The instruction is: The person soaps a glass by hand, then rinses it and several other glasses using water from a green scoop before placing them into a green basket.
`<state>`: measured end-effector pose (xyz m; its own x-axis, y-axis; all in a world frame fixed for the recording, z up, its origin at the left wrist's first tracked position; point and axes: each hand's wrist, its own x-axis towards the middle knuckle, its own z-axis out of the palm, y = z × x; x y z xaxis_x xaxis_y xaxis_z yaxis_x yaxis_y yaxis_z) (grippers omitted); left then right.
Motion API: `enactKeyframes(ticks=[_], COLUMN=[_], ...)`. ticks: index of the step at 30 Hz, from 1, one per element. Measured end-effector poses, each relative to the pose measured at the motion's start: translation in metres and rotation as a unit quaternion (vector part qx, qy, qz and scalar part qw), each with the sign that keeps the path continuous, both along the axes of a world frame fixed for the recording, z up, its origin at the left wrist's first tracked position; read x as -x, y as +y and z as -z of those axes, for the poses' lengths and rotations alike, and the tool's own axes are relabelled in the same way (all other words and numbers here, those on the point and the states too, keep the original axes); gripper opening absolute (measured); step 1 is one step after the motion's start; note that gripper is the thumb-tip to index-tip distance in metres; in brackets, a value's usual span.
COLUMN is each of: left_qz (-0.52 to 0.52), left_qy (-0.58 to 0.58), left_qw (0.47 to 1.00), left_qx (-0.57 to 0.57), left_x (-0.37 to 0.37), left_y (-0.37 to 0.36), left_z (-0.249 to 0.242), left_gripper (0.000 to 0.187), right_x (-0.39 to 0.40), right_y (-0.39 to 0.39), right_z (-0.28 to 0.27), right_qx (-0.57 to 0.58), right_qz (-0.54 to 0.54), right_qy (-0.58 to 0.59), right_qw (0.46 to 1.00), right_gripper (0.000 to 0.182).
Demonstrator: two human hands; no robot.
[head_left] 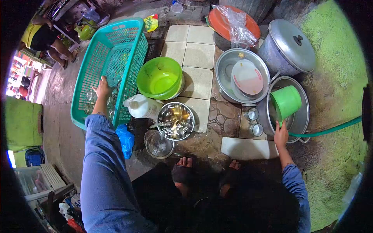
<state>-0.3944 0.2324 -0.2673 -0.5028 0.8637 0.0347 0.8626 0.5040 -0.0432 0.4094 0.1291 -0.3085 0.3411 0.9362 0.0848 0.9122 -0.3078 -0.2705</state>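
Note:
My left hand [102,90] is inside the teal plastic basket [134,73], above several clear drinking glasses [90,97] gathered at its near end. Its thumb and a finger show apart, and I see nothing held in them. My right hand [281,135] grips the handle of a light green water dipper [287,101]. The dipper is tilted over a large metal pot [305,116] at the right, and its opening is mostly turned from view. Two small metal cups [257,129] stand on the floor left of that pot.
A metal bowl of cutlery [175,131], a lime green basin [159,89] and a white jug [140,106] stand centre-left. A metal basin [225,73] holds plates [248,77]. Behind are a lidded pot [295,42] and an orange lid [221,23]. A green hose [330,130] crosses right.

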Motion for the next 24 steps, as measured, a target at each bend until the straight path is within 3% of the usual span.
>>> enactKeyframes(ticks=[3,6,7,9,13,15,16,18,20,22,23,24], left_qz=[0.002,0.053,0.095,0.068,0.070,0.084,0.145,0.117,0.119,0.144,0.152,0.230], left_qy=[-0.001,-0.098,-0.108,-0.129,-0.101,-0.091,-0.049,-0.075,0.029,0.165,0.163,0.086], left_qw=[1.000,0.993,0.987,0.982,0.983,0.985,0.979,0.988,0.941,0.880,0.878,0.857], left_qx=[0.027,0.035,0.071,0.122,0.139,0.118,0.132,-0.061,-0.315,-0.421,-0.424,-0.454], left_x=[0.017,0.062,0.069,0.072,0.069,0.093,0.119,0.109,0.056,-0.051,-0.085,-0.114], left_y=[0.008,0.016,0.017,0.019,0.019,0.023,0.029,0.038,0.047,0.043,0.045,0.047], left_z=[0.024,0.060,0.060,0.061,0.067,0.084,0.095,0.067,0.014,-0.072,-0.095,-0.113], left_gripper=[0.079,0.076,0.092,0.086,0.081,0.079,0.074,0.061,0.046,0.036,0.036,0.034], right_x=[-0.001,0.002,0.002,-0.008,-0.011,-0.007,-0.012,-0.019,-0.024,-0.042,-0.051,-0.044], right_y=[-0.001,0.001,0.000,-0.001,0.000,0.002,0.004,0.007,0.013,0.023,0.027,0.031], right_z=[0.005,0.001,-0.002,0.010,0.011,0.004,0.006,0.010,0.015,0.036,0.042,0.029], right_qx=[-0.035,-0.016,0.005,-0.034,-0.048,0.010,0.062,0.079,0.112,0.153,0.196,0.234], right_qz=[-0.008,0.000,0.006,-0.021,-0.025,0.000,0.013,0.018,0.026,0.008,-0.017,-0.008], right_qy=[-0.020,-0.020,-0.007,-0.021,-0.005,-0.004,0.022,0.041,0.065,0.069,0.072,0.072], right_qw=[0.999,1.000,1.000,0.999,0.999,1.000,0.998,0.996,0.991,0.986,0.978,0.970], right_gripper=[0.044,0.044,0.045,0.045,0.046,0.049,0.052,0.053,0.053,0.054,0.054,0.056])
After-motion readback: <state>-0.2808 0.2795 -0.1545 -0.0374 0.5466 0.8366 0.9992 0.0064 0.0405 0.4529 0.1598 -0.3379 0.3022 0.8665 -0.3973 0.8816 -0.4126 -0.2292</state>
